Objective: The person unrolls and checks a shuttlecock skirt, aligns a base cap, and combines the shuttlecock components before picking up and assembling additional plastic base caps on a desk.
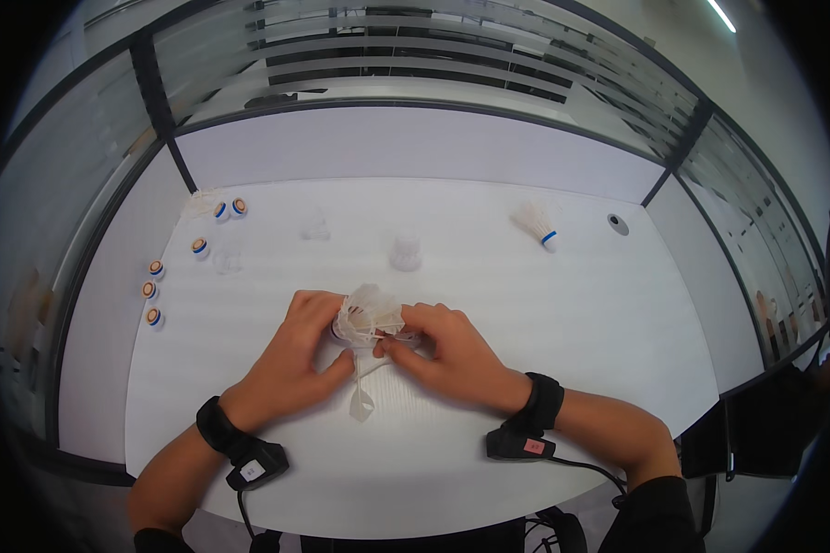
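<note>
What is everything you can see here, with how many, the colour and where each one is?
Table: one, white, under the hands
Feather clump: one, off-white, between both hands
Loose feather: one, whitish, just below the clump
Shuttlecock: one, white with blue band, back right
Round caps: six, white and blue with tan tops, left side
See-through pieces: three, whitish, middle and back left
Stringy bits: one small pile, cream, back left corner
Hole cover: one, grey, back right
Partition: one, white and glass with dark frame, around the table
Ceiling light: one, white, top right
Wrist straps: two, black, one per wrist
Left hand: one, bare, holding the clump
Right hand: one, bare, pinching at the clump
</note>
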### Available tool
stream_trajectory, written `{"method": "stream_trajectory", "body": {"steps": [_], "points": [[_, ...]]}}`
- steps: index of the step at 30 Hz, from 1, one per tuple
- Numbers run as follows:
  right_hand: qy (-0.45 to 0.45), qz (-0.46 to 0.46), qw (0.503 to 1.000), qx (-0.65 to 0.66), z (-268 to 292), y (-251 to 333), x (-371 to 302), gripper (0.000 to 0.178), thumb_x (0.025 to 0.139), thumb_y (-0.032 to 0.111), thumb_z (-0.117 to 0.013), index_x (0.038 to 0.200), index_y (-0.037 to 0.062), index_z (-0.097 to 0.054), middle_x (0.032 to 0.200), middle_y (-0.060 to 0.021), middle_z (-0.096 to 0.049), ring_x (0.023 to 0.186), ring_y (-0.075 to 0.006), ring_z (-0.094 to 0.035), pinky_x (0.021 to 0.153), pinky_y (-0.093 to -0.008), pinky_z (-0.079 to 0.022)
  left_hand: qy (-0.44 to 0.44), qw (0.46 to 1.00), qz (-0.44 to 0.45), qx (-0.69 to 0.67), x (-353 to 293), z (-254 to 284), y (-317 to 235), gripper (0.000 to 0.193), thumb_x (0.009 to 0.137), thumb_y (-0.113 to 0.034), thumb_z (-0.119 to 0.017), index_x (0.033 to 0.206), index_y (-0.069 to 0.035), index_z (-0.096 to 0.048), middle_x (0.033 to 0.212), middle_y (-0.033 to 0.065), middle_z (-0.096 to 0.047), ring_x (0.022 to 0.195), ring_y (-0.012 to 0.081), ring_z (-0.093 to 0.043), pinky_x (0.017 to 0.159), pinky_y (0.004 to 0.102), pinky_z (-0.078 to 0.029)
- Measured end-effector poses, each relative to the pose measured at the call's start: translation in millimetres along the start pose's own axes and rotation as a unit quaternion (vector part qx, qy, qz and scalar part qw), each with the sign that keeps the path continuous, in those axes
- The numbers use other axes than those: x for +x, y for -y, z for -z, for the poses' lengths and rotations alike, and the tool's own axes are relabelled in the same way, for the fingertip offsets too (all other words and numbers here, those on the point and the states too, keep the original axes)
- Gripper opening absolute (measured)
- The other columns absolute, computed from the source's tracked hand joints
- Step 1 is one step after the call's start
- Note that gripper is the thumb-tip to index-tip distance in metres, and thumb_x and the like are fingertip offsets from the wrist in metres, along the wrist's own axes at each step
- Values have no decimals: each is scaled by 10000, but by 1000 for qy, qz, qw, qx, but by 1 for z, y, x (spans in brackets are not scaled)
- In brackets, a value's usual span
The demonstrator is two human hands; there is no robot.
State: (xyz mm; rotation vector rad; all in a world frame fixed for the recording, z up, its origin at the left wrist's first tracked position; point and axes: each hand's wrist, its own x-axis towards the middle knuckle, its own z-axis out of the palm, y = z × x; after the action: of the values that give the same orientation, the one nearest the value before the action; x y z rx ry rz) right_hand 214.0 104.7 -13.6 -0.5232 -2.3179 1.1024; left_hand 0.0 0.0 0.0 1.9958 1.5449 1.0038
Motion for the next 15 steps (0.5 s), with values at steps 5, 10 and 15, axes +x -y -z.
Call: {"method": "stream_trajectory", "body": {"steps": [5, 10, 15], "points": [[-4, -24, 1000, 13, -5, 3, 1, 144, 946, 215, -652, 982, 76, -657, 813, -82, -657, 801, -284, -578, 789, -398, -433, -5, 1000, -16, 20, -1, 3, -2, 490, 815, -41, -677, 1290, -15, -561, 1224, 128, -592, 1202, 314, -476, 1022, 406, -438], [11, -15, 999, 36, -1, 2, -1, 148, 947, 212, -647, 1007, 78, -662, 813, -94, -654, 780, -289, -575, 789, -391, -432, -4, 999, -9, 30, -3, -2, -2, 498, 809, -42, -704, 1286, -21, -561, 1242, 111, -588, 1202, 312, -474, 1014, 401, -444], [-3, 8, 999, 44, -5, -6, -4, 157, 949, 208, -647, 1044, 85, -669, 850, -86, -670, 804, -273, -588, 809, -382, -434, -3, 1000, 13, -9, -3, -6, -3, 546, 786, -58, -737, 1305, -57, -567, 1255, 80, -595, 1235, 287, -459, 1052, 395, -418]]}}
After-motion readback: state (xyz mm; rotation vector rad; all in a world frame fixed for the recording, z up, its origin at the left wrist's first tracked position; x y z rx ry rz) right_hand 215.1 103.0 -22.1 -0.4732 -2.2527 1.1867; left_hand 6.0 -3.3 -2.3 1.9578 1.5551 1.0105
